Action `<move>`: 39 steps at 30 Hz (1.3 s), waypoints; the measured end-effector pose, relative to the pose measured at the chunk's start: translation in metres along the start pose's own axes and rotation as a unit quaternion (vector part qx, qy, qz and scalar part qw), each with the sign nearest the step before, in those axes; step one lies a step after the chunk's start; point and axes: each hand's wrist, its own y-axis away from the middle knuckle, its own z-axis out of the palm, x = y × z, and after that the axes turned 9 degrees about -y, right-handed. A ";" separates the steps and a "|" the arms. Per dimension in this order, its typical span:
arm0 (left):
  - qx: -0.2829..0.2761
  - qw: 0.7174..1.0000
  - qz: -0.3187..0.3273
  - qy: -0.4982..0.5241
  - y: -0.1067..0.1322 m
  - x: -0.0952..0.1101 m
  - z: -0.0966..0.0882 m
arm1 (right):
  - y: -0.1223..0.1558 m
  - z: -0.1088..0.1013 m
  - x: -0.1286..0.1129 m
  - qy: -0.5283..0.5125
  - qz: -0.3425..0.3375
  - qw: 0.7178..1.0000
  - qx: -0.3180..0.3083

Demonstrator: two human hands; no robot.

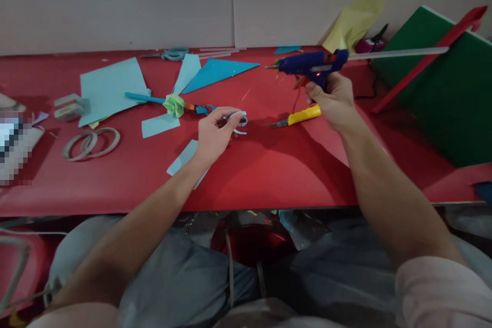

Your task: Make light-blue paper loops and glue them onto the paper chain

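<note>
In my right hand (333, 100) is a dark blue glue gun (311, 64), held above the table with its nozzle toward the left. A small orange light glows on its body, and a long glue stick (400, 53) juts from its back. The fingers of my left hand (217, 130) pinch a curled strip of light blue paper (241, 122). A yellow utility knife (303, 115) lies under the glue gun, blade to the left. Beyond my left hand lies a blue stick (148, 97) with a light green paper flower (174, 106) on it.
Light blue paper sheets (111, 89), a darker blue paper triangle (219, 73) and scissors (175, 54) lie toward the back of the red table (269, 179). Two tape rolls (80, 145) overlap at the left. A green board (430, 87) with a red strip stands at right.
</note>
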 end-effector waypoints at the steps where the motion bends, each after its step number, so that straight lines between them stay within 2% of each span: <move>1: 0.001 1.000 -0.005 0.002 0.000 0.000 0.000 | -0.003 -0.002 0.004 -0.006 -0.013 1.000 0.026; 6: 0.015 1.000 -0.015 0.006 -0.001 -0.004 0.000 | -0.017 -0.017 0.023 0.035 -0.057 0.979 0.191; 9: 0.036 0.999 -0.002 -0.012 -0.002 -0.005 0.000 | -0.019 -0.021 0.024 0.107 -0.036 0.965 0.236; 12: 0.046 0.997 0.049 -0.039 -0.001 -0.005 0.001 | -0.013 -0.018 0.017 0.163 -0.032 0.967 0.191; 16: 0.053 0.991 0.103 -0.074 0.000 -0.005 0.001 | -0.002 -0.010 0.006 0.172 -0.032 0.983 0.061; 19: 0.025 0.986 0.122 -0.111 -0.011 -0.001 -0.006 | 0.002 -0.006 0.004 0.187 -0.023 0.982 0.005; 21: -0.031 0.979 0.142 -0.142 -0.027 0.009 -0.015 | 0.001 -0.006 0.006 0.207 -0.028 0.978 0.014; 23: -0.087 0.977 0.119 -0.151 -0.049 0.027 -0.025 | -0.001 -0.007 0.009 0.226 -0.037 0.973 0.044; 27: -0.091 0.978 0.121 -0.144 -0.093 0.075 -0.032 | -0.007 -0.012 0.011 0.243 -0.052 0.962 0.116; 30: -0.133 0.967 0.106 -0.192 -0.116 0.093 -0.026 | -0.008 -0.015 0.009 0.246 -0.052 0.956 0.152; 32: -0.204 0.936 0.047 -0.284 -0.126 0.087 -0.022 | -0.007 -0.016 0.009 0.265 -0.041 0.952 0.145; 33: -0.221 0.924 0.023 -0.310 -0.131 0.080 -0.021 | -0.007 -0.016 0.009 0.277 -0.034 0.950 0.138; 37: -0.200 0.931 0.007 -0.305 -0.148 0.045 -0.031 | -0.005 -0.014 0.012 0.299 -0.012 0.948 0.109; 38: -0.215 0.933 -0.001 -0.289 -0.152 0.038 -0.035 | -0.005 -0.013 0.012 0.297 -0.009 0.949 0.101; 39: -0.205 0.944 0.001 -0.257 -0.156 0.032 -0.040 | -0.005 -0.013 0.012 0.296 -0.006 0.951 0.094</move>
